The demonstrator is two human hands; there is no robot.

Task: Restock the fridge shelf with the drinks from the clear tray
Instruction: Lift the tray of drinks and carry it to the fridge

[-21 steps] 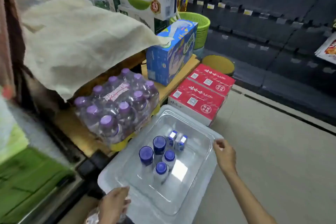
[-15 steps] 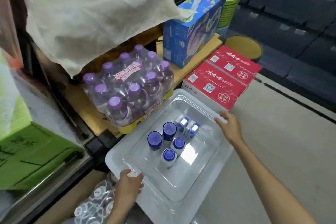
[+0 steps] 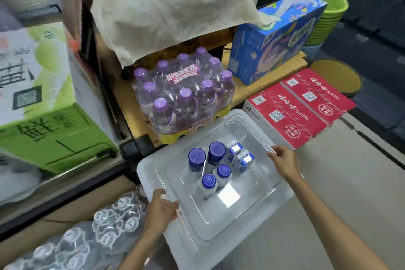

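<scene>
A clear tray (image 3: 245, 223) sits on a white lid or box (image 3: 151, 166) low in front of me. Inside it stand several bottles with dark blue caps (image 3: 215, 153) and two small blue-and-white cartons (image 3: 242, 158). My left hand (image 3: 161, 210) grips the tray's near-left rim. My right hand (image 3: 285, 161) holds the tray's far-right rim. No fridge shelf is clearly in view.
A shrink-wrapped pack of purple-capped bottles (image 3: 186, 94) stands on a wooden pallet just beyond the tray. Red cartons (image 3: 300, 105) lie to the right, a blue box (image 3: 274, 39) behind. A green carton (image 3: 43, 103) is at left, another wrapped bottle pack (image 3: 87, 237) at lower left.
The view has tilted down and closer to the tray. Both hands have closed onto the tray's rims, the left moving from the white edge onto the clear rim.
</scene>
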